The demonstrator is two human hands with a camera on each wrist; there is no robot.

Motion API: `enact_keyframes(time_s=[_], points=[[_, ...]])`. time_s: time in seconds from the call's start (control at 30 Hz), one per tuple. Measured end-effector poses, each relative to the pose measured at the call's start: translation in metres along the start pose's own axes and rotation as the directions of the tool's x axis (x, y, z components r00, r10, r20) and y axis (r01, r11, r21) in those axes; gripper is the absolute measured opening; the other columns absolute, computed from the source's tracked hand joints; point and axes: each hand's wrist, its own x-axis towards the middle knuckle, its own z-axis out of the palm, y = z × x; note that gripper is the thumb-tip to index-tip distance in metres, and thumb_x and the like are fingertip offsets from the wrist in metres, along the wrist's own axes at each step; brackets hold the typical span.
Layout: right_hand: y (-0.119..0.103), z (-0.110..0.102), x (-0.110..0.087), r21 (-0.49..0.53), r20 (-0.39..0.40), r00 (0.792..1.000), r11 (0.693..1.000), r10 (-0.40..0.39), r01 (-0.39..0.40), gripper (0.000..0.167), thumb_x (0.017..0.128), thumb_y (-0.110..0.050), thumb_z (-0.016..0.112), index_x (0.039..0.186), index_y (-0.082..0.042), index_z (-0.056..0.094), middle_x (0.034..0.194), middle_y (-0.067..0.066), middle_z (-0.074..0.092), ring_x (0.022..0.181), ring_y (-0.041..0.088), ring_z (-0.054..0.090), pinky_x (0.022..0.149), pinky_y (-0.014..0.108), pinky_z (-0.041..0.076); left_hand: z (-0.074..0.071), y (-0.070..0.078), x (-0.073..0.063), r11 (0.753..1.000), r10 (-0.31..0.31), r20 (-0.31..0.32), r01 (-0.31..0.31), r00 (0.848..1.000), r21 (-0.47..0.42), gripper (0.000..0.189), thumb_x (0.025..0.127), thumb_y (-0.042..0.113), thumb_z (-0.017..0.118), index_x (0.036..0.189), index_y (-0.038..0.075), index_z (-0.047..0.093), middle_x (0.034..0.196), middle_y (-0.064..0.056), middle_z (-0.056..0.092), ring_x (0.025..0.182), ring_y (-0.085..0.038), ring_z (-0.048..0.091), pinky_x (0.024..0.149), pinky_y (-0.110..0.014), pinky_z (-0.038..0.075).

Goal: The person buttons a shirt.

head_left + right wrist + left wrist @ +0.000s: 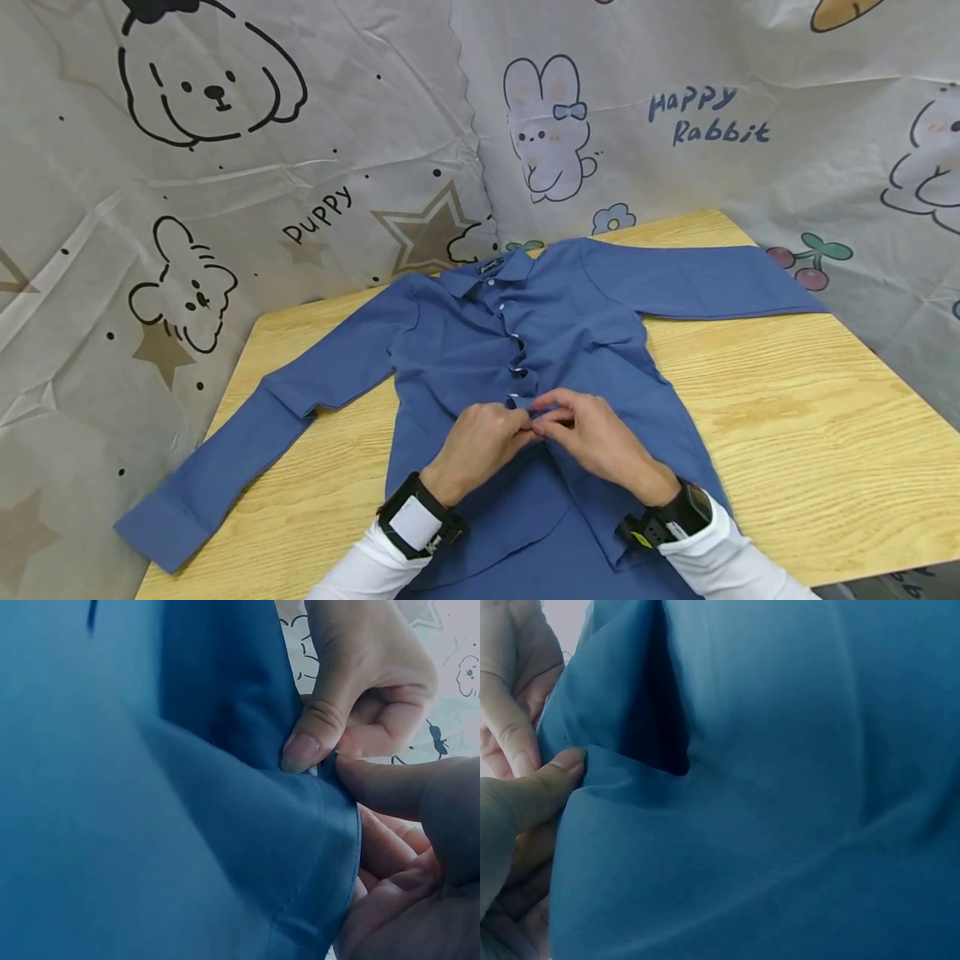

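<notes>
A blue long-sleeved button-up shirt [472,350] lies face up, collar [491,271] at the far end. White buttons [491,282] run down its front placket, which puckers into small gaps below the chest. At mid-placket my left hand [480,446] pinches the cloth between thumb and fingers. Right beside it, my right hand [603,442] pinches the placket's edge, fingertips meeting those of the left. In the right wrist view, a bit of white button [313,771] peeks out by the left thumb [304,752]. Below the hands the two front panels hang apart.
Under the shirt is a wood-grain table [787,417]. One sleeve [225,467] stretches to the near left, bent at the elbow; the other sleeve [712,283] reaches the table's right edge. A printed cloth [337,100] with cartoon animals hangs behind the table.
</notes>
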Motion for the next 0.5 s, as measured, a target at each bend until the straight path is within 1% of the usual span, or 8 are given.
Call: enact_keyframes(time_s=[0.23, 0.37, 0.5], points=[[0.0017, -0.0008, 0.0004, 0.051, 0.017, 1.0, 0.999, -0.001, 0.0, 0.017, 0.09, -0.011, 0.067, 0.107, -0.008, 0.068, 0.097, 0.0, 0.071, 0.088, 0.01, 0.067, 0.075, 0.024, 0.052, 0.0012, -0.0035, -0.0027, 0.998, 0.068, -0.02, -0.068, 0.997, 0.014, 0.008, 0.082, 0.02, 0.076, 0.079, 0.015, 0.072, 0.065, 0.006, 0.06, 0.058, -0.008, 0.053, 0.052, -0.022, 0.044], [0.004, -0.0029, -0.0002, 0.094, 0.062, 0.998, 0.996, 0.002, -0.007, 0.019, 0.092, -0.011, 0.065, 0.11, -0.006, 0.067, 0.102, 0.003, 0.07, 0.093, 0.013, 0.066, 0.078, 0.023, 0.051, 0.0008, -0.0046, -0.0037, 0.995, 0.101, -0.035, -0.1, 0.994, 0.025, 0.008, 0.083, 0.02, 0.076, 0.079, 0.015, 0.072, 0.065, 0.007, 0.059, 0.057, -0.007, 0.051, 0.051, -0.021, 0.042], [0.0067, -0.0061, 0.0001, 0.111, 0.1, 0.995, 0.994, -0.022, 0.011, 0.023, 0.093, -0.004, 0.061, 0.116, -0.002, 0.064, 0.11, 0.009, 0.067, 0.101, 0.019, 0.065, 0.081, 0.025, 0.051, 0.0005, -0.0065, -0.0026, 0.993, 0.118, -0.053, -0.117, 0.992, 0.029, 0.008, 0.081, 0.019, 0.078, 0.079, 0.014, 0.071, 0.067, 0.006, 0.06, 0.059, -0.008, 0.052, 0.052, -0.023, 0.043]])
